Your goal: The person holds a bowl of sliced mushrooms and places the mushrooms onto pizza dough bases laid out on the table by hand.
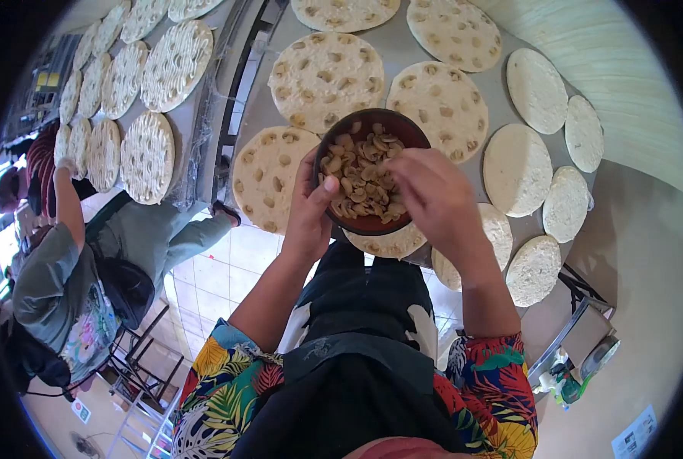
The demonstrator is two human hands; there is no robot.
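Likely soft and slippery, mushroom slices (363, 174) suit light pinching; left hand (309, 205) clasps the bowl (393, 124); whether right hand (433, 197) fingers pinch any is unclear.

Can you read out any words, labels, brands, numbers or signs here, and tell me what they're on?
There is no text I can read.
Paper, lower right: printed marks, too small and blurred to read.
Small sign, lower left: coloured marks, too small to read.
Dark apron: a faint mark, too unclear to call words.
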